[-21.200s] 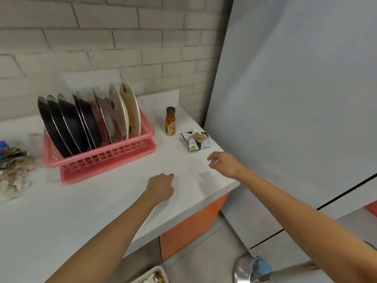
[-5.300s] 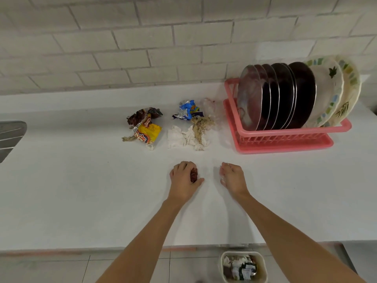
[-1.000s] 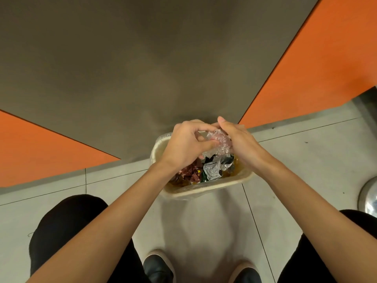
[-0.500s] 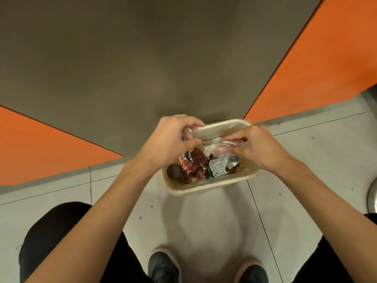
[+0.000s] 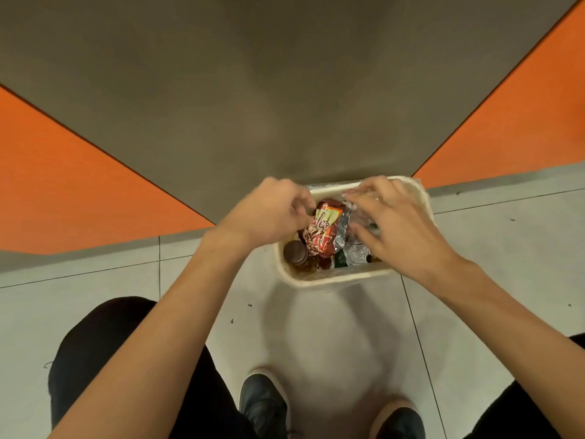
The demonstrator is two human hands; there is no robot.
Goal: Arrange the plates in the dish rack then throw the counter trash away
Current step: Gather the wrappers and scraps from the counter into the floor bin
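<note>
The left hand (image 5: 272,213) pinches the top edge of the red snack wrapper (image 5: 323,236), which sits in the mouth of the cream bin (image 5: 332,277). The right hand (image 5: 402,232) has its fingers spread loose over clear plastic (image 5: 359,217). Best to release low, inside the rim, then press the pile down so nothing springs out
</note>
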